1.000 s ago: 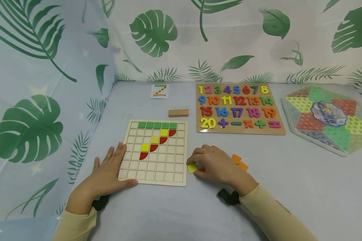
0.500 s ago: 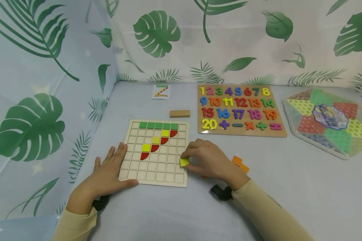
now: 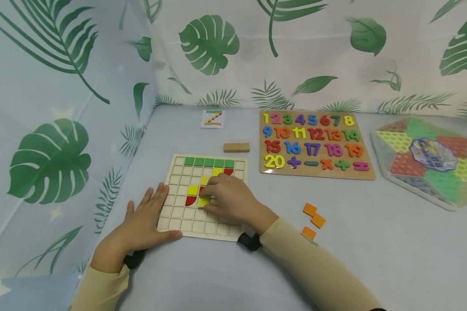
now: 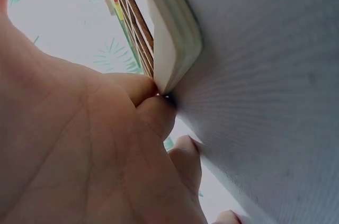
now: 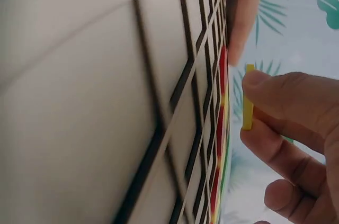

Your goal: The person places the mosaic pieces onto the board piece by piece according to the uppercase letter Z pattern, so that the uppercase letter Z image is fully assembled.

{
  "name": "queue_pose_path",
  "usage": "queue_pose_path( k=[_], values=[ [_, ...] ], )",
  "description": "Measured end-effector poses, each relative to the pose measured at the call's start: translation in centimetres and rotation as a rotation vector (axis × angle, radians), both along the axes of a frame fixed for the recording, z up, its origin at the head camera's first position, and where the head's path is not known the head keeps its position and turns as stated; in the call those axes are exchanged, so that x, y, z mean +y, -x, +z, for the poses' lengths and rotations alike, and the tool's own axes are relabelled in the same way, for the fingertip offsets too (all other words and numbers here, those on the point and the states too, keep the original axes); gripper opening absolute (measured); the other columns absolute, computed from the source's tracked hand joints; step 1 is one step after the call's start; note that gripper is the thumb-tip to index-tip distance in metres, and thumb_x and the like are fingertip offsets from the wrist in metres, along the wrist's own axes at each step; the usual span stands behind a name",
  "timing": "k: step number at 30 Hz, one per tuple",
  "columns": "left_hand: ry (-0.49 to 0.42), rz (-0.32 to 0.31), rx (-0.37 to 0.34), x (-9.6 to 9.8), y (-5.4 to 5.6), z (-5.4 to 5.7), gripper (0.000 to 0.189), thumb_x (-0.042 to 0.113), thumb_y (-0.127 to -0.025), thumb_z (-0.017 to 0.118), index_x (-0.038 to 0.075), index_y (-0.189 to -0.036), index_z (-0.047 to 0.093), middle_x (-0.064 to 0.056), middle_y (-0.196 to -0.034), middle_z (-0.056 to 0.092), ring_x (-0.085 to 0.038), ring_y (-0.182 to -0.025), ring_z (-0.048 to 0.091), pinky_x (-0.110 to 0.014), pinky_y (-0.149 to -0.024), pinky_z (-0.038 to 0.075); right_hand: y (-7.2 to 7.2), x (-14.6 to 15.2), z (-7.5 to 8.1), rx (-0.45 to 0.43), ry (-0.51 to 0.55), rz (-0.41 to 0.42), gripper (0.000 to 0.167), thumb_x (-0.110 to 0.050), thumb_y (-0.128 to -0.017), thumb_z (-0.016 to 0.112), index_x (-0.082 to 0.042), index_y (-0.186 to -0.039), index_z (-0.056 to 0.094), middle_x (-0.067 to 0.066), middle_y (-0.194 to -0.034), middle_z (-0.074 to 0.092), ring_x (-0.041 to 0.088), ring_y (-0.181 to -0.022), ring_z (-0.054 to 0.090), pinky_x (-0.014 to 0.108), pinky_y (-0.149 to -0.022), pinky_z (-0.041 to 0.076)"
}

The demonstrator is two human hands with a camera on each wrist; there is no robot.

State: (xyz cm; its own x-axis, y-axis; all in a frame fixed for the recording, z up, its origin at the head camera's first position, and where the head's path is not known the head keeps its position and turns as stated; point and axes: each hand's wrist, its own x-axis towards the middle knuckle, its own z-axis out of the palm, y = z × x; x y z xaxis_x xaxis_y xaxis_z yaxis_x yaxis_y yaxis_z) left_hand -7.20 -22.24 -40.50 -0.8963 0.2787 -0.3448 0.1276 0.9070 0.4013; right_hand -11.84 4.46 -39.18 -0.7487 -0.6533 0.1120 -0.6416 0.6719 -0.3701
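A wooden grid board lies on the table, bearing a row of green square tiles with a diagonal of yellow squares and red quarter-round tiles below it. My right hand is over the board's middle and pinches a yellow square tile between thumb and fingers; the right wrist view shows the tile held edge-on, apart from the board surface. With fingers straight, my left hand rests at the board's left edge, its thumb at the front edge. The right hand hides part of the diagonal.
Several loose orange tiles lie right of the board. Behind it are a wooden block and a small pattern card. A number puzzle board and a hexagonal game box stand at the back right.
My right hand has carried the yellow tile leftward from beside the board to over its middle, uncovering another orange tile. The left hand stays at the board's edge. The head view has shifted slightly.
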Motion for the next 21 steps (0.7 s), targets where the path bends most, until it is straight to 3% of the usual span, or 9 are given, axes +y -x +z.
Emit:
queue_pose_path(
  k=[6, 13, 21],
  values=[
    [0.006, -0.008, 0.001, 0.1, 0.2, 0.1, 0.133, 0.079, -0.078, 0.072, 0.012, -0.169, 0.001, -0.013, -0.177, 0.003, -0.048, -0.162, 0.002, -0.086, -0.114, 0.001, 0.6, -2.5, 0.3, -0.012, -0.039, 0.021, 0.023, -0.024, -0.09, 0.079, -0.019, -0.113, 0.081, -0.001, -0.11, 0.077, 0.019, -0.101, 0.066, 0.034, -0.087, 0.057],
    [-0.004, -0.018, 0.015, 0.1, 0.1, 0.3, 0.131, 0.078, -0.079, 0.072, 0.01, -0.168, 0.003, -0.014, -0.177, 0.005, -0.049, -0.161, 0.004, -0.086, -0.113, 0.002, 1.0, -5.0, 0.3, 0.04, -0.099, 0.043, 0.019, -0.026, -0.091, 0.078, -0.023, -0.11, 0.079, -0.006, -0.106, 0.075, 0.016, -0.097, 0.065, 0.031, -0.081, 0.056],
    [-0.005, -0.019, 0.023, 0.1, 0.1, 0.2, 0.13, 0.077, -0.079, 0.072, 0.01, -0.168, 0.006, -0.014, -0.177, 0.006, -0.05, -0.161, 0.005, -0.087, -0.112, 0.003, 1.5, -7.1, 0.1, 0.047, -0.223, 0.049, 0.017, -0.031, -0.093, 0.076, -0.027, -0.109, 0.078, -0.008, -0.107, 0.073, 0.016, -0.094, 0.064, 0.033, -0.079, 0.057]
  ],
)
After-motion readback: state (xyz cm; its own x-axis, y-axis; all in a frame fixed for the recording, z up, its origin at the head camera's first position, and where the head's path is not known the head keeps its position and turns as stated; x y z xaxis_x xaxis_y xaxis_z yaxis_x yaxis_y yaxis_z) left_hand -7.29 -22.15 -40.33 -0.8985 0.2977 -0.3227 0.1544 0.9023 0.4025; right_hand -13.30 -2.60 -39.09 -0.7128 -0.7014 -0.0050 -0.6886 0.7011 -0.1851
